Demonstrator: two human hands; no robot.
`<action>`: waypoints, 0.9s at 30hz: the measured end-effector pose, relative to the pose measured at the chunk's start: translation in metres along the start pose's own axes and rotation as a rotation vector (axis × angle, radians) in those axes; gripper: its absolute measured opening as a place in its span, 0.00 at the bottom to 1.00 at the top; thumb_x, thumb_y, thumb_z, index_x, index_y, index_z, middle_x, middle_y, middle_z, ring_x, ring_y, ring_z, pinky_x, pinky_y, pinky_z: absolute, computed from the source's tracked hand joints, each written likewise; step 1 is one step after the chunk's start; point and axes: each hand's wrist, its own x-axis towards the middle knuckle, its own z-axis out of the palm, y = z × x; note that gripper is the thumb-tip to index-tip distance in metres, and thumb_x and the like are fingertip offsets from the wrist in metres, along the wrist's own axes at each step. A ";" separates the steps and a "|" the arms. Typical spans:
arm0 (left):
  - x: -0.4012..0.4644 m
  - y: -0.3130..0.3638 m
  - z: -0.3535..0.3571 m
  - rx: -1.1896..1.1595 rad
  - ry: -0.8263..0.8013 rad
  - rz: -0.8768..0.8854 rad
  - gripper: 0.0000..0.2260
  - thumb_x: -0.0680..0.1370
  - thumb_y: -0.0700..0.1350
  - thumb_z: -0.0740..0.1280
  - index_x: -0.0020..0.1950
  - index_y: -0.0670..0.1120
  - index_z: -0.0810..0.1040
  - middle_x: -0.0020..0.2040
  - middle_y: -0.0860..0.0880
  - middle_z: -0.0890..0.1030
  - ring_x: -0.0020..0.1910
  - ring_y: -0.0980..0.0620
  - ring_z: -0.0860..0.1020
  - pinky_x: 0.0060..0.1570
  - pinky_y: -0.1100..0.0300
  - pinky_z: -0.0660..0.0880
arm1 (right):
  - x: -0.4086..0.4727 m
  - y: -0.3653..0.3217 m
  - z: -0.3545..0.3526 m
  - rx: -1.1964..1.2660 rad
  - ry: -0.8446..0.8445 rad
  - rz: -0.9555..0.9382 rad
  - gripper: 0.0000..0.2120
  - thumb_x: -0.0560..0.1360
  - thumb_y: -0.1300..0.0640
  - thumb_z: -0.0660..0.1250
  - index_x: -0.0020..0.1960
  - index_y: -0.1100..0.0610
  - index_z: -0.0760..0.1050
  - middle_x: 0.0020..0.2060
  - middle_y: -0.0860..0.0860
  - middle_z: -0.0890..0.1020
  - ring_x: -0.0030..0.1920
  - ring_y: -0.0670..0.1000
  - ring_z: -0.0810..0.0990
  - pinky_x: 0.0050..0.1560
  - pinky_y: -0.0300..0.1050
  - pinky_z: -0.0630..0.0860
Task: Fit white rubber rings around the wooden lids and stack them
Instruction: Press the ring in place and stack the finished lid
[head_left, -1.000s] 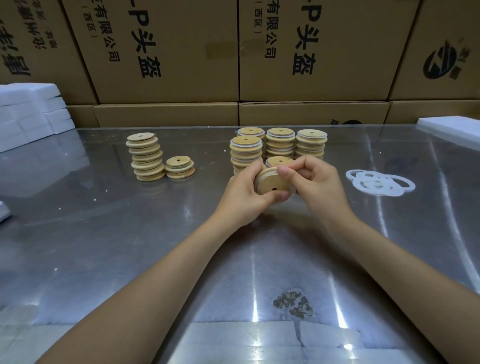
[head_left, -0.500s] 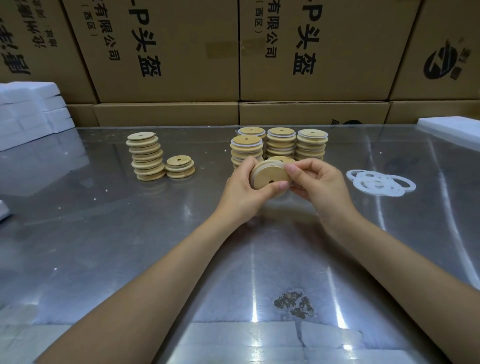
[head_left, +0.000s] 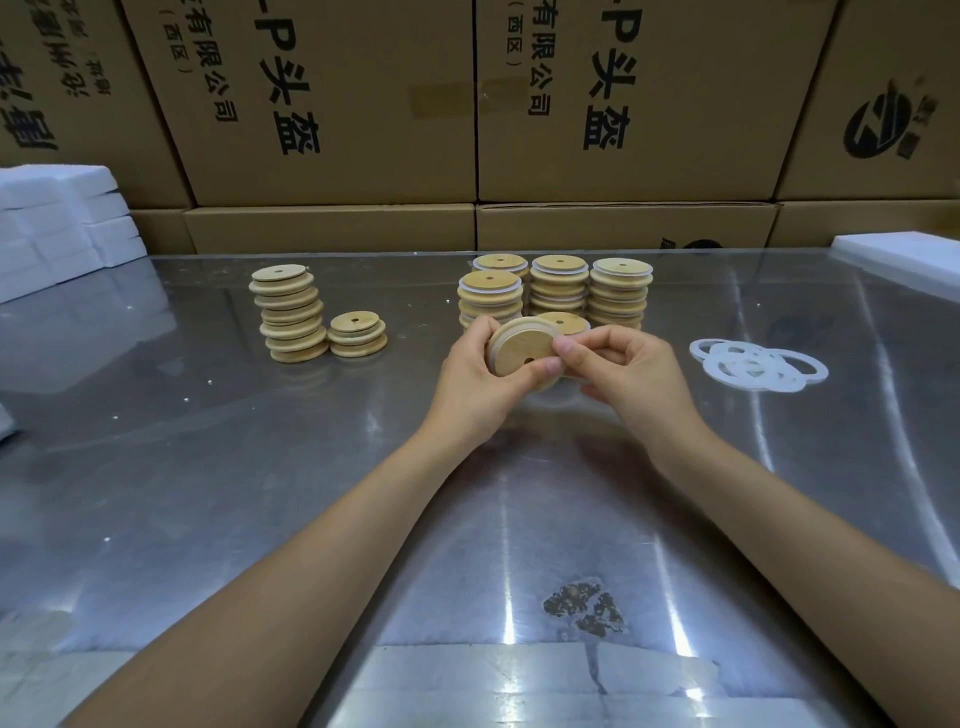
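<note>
left hand (head_left: 475, 382) grips the tilted wooden lid (head_left: 522, 349) above the steel table (head_left: 260, 467), fingers curled round its rim. right hand (head_left: 621, 374) pinches the lid edge at 3 o'clock, thumb and forefinger clamped. ringed lid stacks (head_left: 558, 293) at 12 o'clock; loose white rings (head_left: 756, 364) at 3 o'clock; bare lid stacks (head_left: 293, 314) at 9 o'clock.

Stacked cardboard boxes (head_left: 332, 104) wall off a shiny metal table (head_left: 208, 467).
</note>
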 end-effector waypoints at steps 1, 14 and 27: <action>0.000 0.000 0.000 0.013 0.004 0.005 0.26 0.64 0.50 0.76 0.52 0.34 0.73 0.48 0.37 0.81 0.42 0.52 0.76 0.48 0.43 0.76 | 0.000 0.001 -0.001 -0.024 0.001 0.007 0.05 0.73 0.58 0.71 0.41 0.60 0.79 0.32 0.44 0.84 0.36 0.39 0.82 0.34 0.27 0.72; 0.002 -0.007 -0.003 -0.096 -0.085 -0.092 0.21 0.70 0.39 0.75 0.59 0.46 0.71 0.58 0.44 0.77 0.57 0.46 0.79 0.51 0.49 0.79 | 0.001 0.007 -0.003 -0.105 -0.075 0.174 0.02 0.74 0.61 0.70 0.43 0.59 0.80 0.37 0.52 0.83 0.37 0.43 0.82 0.38 0.34 0.76; -0.001 -0.009 0.000 0.441 -0.098 0.099 0.36 0.67 0.44 0.73 0.71 0.58 0.63 0.59 0.54 0.80 0.60 0.50 0.77 0.58 0.52 0.74 | 0.002 0.018 0.004 -0.443 -0.033 0.042 0.31 0.59 0.37 0.75 0.57 0.45 0.69 0.47 0.38 0.79 0.50 0.36 0.78 0.49 0.32 0.72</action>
